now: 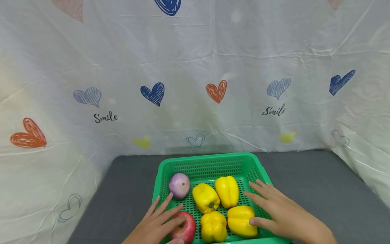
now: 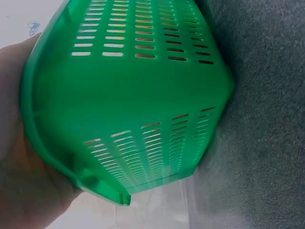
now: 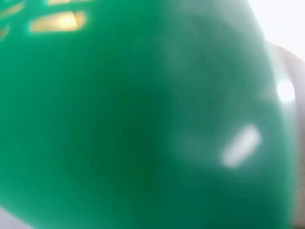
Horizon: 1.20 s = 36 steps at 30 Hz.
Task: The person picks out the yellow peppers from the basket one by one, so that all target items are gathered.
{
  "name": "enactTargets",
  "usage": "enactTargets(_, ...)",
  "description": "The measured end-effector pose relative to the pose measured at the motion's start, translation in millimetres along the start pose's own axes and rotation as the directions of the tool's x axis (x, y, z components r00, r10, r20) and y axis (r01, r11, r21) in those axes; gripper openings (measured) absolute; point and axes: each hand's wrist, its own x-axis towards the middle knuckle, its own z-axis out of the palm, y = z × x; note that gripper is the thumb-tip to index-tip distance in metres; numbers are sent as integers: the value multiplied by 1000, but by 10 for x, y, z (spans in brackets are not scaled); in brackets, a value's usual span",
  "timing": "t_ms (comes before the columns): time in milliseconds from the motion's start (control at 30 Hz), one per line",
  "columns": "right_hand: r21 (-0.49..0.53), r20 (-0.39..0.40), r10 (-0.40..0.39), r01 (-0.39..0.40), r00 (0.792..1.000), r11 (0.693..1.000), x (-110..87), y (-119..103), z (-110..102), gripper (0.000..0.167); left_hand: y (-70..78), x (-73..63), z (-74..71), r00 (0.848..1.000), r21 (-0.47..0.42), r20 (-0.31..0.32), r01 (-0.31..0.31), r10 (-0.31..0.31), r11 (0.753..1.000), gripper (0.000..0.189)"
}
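Note:
A green plastic basket (image 1: pixel 210 156) with slotted walls holds several yellow bell peppers (image 1: pixel 227 191), a purple onion (image 1: pixel 179 186) and a red apple (image 1: pixel 189 230). My left hand (image 1: pixel 153 222) reaches over the basket's left side with fingers spread, partly covering the apple. Its fingertips lie near the onion. Across the right rim extends my right hand (image 1: pixel 278 208), fingers straight and apart, the thumb beside the front right pepper (image 1: pixel 240 221). In the left wrist view, the left hand (image 2: pixel 28 186) lies along the basket rim. The right wrist view is mostly filled by the blurred green wall (image 3: pixel 133 119).
The basket stands on a table with a dark grey cloth (image 1: pixel 317 183). Behind it and at both sides hangs a white curtain (image 1: pixel 182 115) printed with hearts and the word "Smile".

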Motion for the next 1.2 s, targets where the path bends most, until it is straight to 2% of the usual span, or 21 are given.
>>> enactTargets(167, 95, 156, 60, -76, 986, 993, 47, -79, -2, 72, 0, 17, 11, 994, -68, -48, -103, 100, 992, 36)
enactTargets(267, 139, 226, 61, -94, 972, 986, 92, -101, 18, 73, 12, 37, 16, 984, -103, -69, -171, 164, 980, 34)
enactTargets(333, 168, 245, 32, -75, 969, 983, 122, -110, 43, 71, 29, 57, 39, 974, -149, -108, -215, 200, 965, 28)
enactTargets(433, 197, 236, -15, -32, 972, 980, 150, -123, 79, 66, 90, 76, 80, 960, -188, -194, -239, 202, 953, 10)
enactTargets(500, 208, 219, -37, -9, 975, 978, 160, -128, 96, 62, 122, 78, 108, 951, -195, -245, -239, 189, 951, 5)
enactTargets(567, 214, 205, -42, -3, 978, 977, 175, -132, 106, 60, 146, 73, 114, 952, -193, -258, -218, 165, 957, 6)
enactTargets(700, 223, 218, -21, -29, 976, 974, 222, -118, 127, 63, 168, 68, 115, 951, -168, -263, -209, 160, 963, 9)
enactTargets(833, 222, 243, 0, -56, 970, 973, 263, -93, 161, 68, 223, 69, 129, 954, -185, -263, -198, 146, 963, 14)
enactTargets(1000, 211, 229, -20, -29, 973, 977, 273, -56, 208, 65, 273, 55, 151, 966, -221, -236, -154, 101, 963, 21)
enactTargets(1200, 239, 177, -82, 38, 981, 970, 286, -33, 245, 57, 273, 41, 178, 963, -231, -252, -155, 95, 960, 26)
